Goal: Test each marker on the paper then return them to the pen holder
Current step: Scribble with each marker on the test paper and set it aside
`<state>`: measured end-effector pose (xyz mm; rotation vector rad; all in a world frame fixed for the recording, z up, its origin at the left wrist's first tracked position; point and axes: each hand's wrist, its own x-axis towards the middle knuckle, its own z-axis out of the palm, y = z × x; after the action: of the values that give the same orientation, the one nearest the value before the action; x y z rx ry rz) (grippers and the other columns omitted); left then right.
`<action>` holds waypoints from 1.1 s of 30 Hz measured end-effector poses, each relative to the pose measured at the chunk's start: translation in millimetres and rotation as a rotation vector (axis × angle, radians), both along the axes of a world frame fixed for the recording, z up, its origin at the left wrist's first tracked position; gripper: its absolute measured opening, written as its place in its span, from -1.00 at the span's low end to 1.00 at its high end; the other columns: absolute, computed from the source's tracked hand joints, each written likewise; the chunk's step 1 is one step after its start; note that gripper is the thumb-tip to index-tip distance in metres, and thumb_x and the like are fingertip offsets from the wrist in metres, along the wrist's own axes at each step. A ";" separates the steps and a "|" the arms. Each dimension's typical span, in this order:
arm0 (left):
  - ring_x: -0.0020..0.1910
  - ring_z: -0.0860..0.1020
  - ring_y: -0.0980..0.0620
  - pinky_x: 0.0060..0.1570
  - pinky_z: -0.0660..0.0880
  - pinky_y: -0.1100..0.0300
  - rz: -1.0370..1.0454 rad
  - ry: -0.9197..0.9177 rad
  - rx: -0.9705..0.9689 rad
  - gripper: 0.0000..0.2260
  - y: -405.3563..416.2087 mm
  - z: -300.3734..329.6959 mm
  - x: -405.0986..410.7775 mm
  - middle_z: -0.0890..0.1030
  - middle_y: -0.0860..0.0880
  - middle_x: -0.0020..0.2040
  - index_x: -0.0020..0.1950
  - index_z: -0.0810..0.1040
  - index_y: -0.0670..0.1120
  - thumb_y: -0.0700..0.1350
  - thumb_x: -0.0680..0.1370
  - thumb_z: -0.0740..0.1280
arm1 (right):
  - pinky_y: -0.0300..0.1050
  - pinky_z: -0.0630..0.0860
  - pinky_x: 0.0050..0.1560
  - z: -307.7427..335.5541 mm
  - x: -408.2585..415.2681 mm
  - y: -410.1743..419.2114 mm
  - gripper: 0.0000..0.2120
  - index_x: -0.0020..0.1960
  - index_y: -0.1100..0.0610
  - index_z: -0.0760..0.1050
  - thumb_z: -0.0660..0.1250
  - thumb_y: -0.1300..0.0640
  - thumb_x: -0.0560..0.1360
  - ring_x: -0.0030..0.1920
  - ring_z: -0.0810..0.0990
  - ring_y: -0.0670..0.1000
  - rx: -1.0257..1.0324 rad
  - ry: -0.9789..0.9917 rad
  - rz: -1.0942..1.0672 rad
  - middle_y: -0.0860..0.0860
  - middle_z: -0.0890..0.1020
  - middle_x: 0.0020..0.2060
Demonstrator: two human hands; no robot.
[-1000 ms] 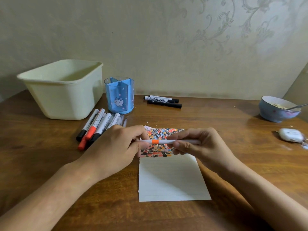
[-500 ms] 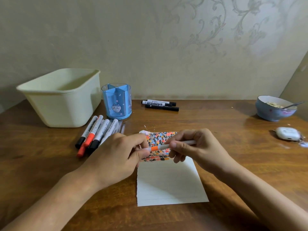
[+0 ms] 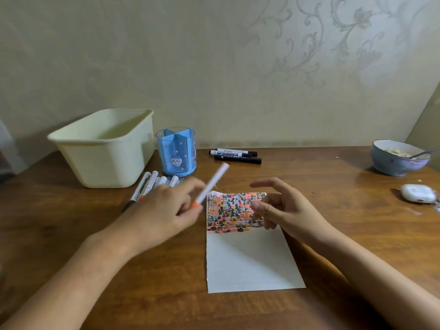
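Pen holder at 11 o'clock: compartments empty. Left hand gripping orange marker. Right hand relaxed, holding nothing. Bowl at 2 o'clock: food, spoon.

You face a pale, cream-grey wall whose upper right part carries a faint embossed pattern of scrolling leaves and vines. At the far right edge a second surface meets the wall at a slant, in a slightly greener tone. Below the wall runs your desk, dark brown wood with a visible grain and a light sheen. The light is soft and even, with dim shadows lying along the line where desk and wall meet.
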<state>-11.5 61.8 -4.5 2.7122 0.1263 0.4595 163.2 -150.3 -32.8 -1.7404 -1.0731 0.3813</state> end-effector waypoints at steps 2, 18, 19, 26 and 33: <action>-0.44 0.41 0.05 -0.35 0.41 0.05 0.111 -0.082 -0.017 -0.74 18.7 2.6 -3.1 0.49 0.00 -0.41 0.19 0.33 0.26 -0.01 0.59 0.30 | -0.14 0.55 -0.25 -0.7 3.2 -1.9 -0.61 0.24 -0.03 0.51 0.37 -0.11 0.46 -0.32 0.63 -0.07 -0.005 -0.023 -0.027 0.00 0.70 -0.24; -0.47 0.35 0.06 -0.40 0.32 0.06 0.326 0.046 0.103 -0.92 62.3 -17.8 -7.1 0.40 0.02 -0.49 -0.03 0.35 0.15 0.03 0.63 0.24 | -0.20 0.54 -0.28 -4.1 -0.8 -0.4 -0.87 0.13 -0.03 0.57 0.29 0.07 0.63 -0.35 0.63 -0.08 -0.085 -0.199 -0.070 -0.02 0.70 -0.26; -0.47 0.37 0.03 -0.41 0.31 0.07 0.338 0.042 0.098 -0.92 61.5 -17.3 -7.1 0.42 0.00 -0.48 0.01 0.32 0.17 0.09 0.63 0.22 | -0.20 0.55 -0.28 -4.4 -1.0 -0.1 -0.87 0.12 -0.02 0.58 0.29 0.08 0.63 -0.35 0.62 -0.09 -0.086 -0.206 -0.074 -0.03 0.70 -0.27; -0.15 0.40 0.16 -0.17 0.40 0.16 0.306 -0.081 0.143 -0.75 23.2 -3.3 -3.8 0.46 0.14 -0.12 0.26 0.39 0.16 0.18 0.62 0.18 | -0.22 0.59 -0.26 1.8 -2.5 2.8 -0.87 0.14 -0.04 0.58 0.31 0.10 0.62 -0.21 0.62 -0.18 -0.133 -0.340 -0.220 -0.16 0.64 -0.19; 0.27 0.19 0.17 0.29 0.19 0.18 0.070 0.162 0.247 -0.38 -10.9 -14.1 3.8 0.25 0.20 0.25 0.50 0.23 0.22 0.44 0.50 0.12 | -0.16 0.53 0.19 3.6 17.4 20.7 -0.63 0.41 -0.07 0.42 0.32 -0.01 0.61 0.23 0.49 -0.10 -0.397 -0.555 -0.254 -0.12 0.52 0.32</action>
<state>-7.7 50.8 -18.6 2.9952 0.2228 0.2905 180.6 -129.6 -29.2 -2.3936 -1.1899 -0.0679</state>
